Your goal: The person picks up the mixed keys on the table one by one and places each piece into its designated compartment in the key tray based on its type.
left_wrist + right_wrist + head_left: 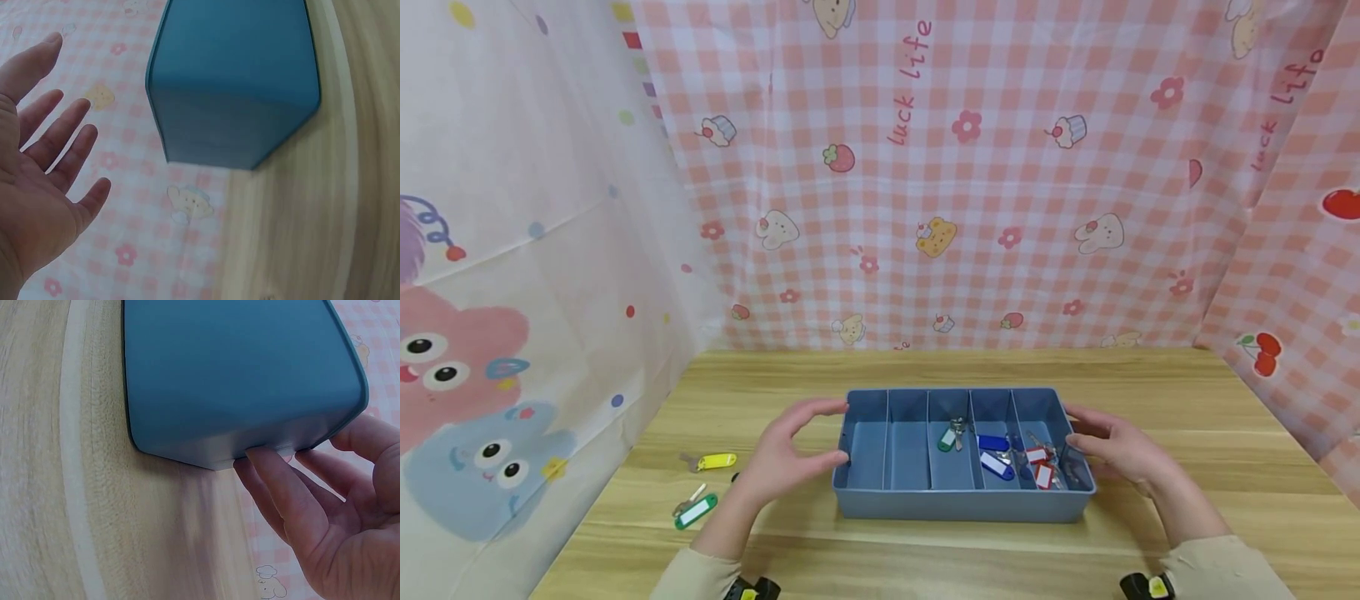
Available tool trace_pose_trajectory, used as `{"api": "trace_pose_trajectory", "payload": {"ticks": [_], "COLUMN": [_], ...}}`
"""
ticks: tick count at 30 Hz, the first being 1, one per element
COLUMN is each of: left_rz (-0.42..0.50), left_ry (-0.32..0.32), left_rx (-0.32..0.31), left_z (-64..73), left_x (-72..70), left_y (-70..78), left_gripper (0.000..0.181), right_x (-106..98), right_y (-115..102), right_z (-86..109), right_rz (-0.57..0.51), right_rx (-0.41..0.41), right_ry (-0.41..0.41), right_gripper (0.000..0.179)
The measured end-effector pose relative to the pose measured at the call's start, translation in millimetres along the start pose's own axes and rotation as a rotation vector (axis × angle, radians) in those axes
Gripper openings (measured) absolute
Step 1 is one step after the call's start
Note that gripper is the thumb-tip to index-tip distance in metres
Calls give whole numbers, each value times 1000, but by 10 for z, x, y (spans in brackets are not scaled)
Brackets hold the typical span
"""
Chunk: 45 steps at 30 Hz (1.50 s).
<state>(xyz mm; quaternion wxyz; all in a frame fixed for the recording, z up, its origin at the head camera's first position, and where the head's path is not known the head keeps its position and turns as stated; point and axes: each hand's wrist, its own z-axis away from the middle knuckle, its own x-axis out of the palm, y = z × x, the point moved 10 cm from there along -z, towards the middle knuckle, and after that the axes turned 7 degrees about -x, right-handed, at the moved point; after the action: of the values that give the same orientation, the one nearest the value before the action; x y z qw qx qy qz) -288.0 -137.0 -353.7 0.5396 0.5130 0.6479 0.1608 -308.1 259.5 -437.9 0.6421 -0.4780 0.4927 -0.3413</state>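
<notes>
A blue-grey divided tray point(962, 505) lies lengthwise on the table between my hands. Its middle compartment holds a green key tag point(947, 439) with keys. Two blue key tags point(997, 465) lie one compartment to the right, and two red key tags point(1043, 476) with keys fill the right end. My left hand point(790, 454) is at the left end, thumb and fingers spread; the left wrist view shows a gap between hand and tray. At the right end, my right hand point(1116, 446) touches the tray's end wall with its fingertips, fingers mostly straight.
On the wooden table point(970, 558), left of my left hand, lie a yellow key tag point(717, 461) with a key and a green key tag point(696, 511) with keys. A pink checked cloth point(970, 192) hangs behind, and a white printed cloth point(587, 275) hangs on the left.
</notes>
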Motion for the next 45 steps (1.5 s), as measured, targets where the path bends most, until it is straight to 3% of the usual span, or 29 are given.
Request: {"api": "trace_pose_trajectory", "payload": {"ticks": [13, 25, 38, 45], "left_rz": [-17, -52, -154, -192], "left_ry": [107, 126, 116, 98], "left_rx": [44, -59, -188, -186], "left_z": [270, 525, 802, 925], "left_x": [-414, -787, -1086, -1171], "left_y": [-140, -416, -784, -876], "left_gripper": [64, 61, 65, 67], "right_x": [-4, -4, -6, -11], "right_y": [-10, 1, -3, 0], "right_z": [3, 0, -3, -3], "right_rz": [6, 8, 18, 27], "right_rx": [3, 8, 11, 12], "right_ry": [7, -3, 2, 5], "right_gripper": [65, 65, 64, 64]}}
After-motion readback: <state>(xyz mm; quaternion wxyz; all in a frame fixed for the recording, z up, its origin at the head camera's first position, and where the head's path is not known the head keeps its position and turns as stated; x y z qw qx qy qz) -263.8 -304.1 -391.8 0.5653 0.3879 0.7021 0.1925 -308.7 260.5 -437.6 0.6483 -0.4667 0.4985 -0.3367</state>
